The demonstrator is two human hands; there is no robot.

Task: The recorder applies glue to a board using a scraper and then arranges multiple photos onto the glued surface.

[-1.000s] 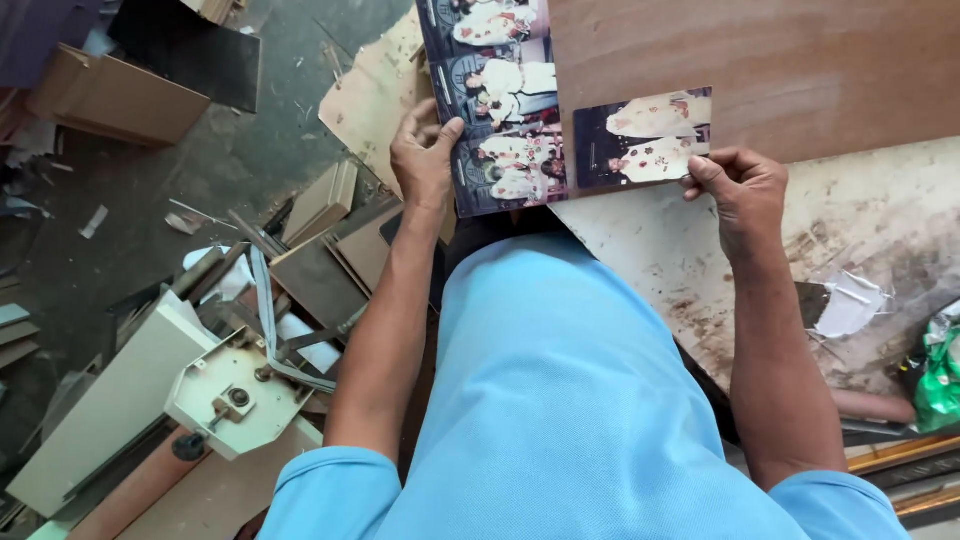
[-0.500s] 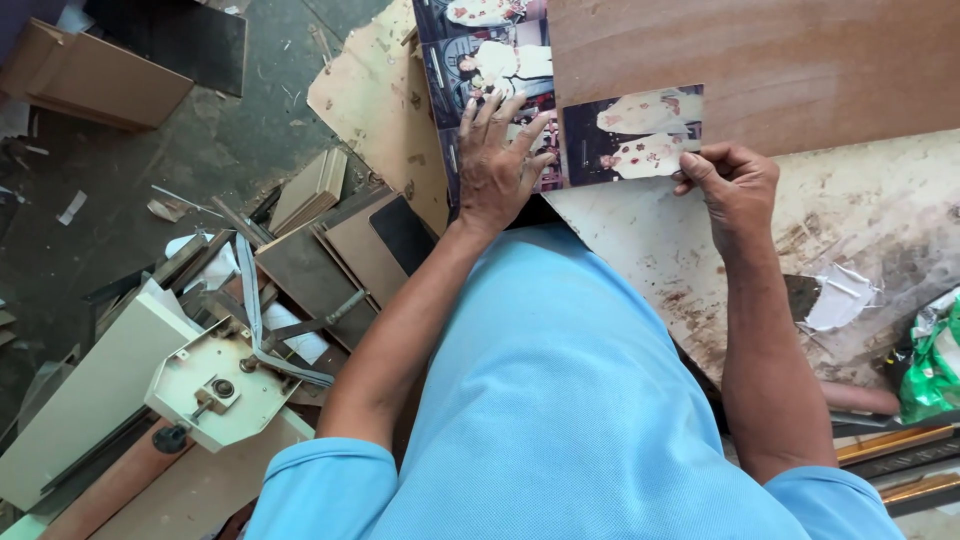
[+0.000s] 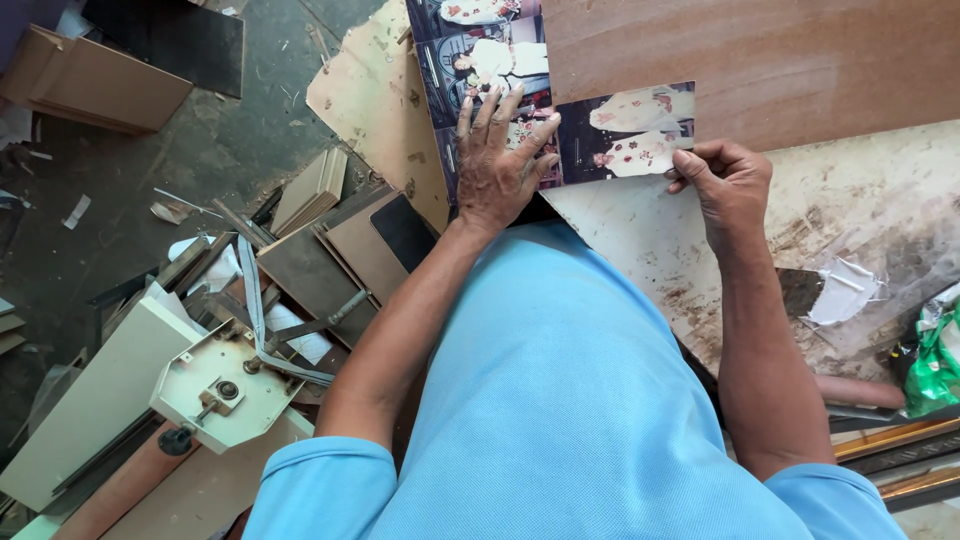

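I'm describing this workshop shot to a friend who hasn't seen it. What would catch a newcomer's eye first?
Probably the glossy photo print at top centre, with the left hand pressed flat on it and the right hand pinching its lower right corner. It lies partly under a brown board on a stained worktable. To the left, wood offcuts and a cream metal tool litter the floor.

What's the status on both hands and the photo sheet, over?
Left hand flat on glossy printed photo sheet. Right hand pinching small loose photo print at its corner. Brown wooden board alongside.
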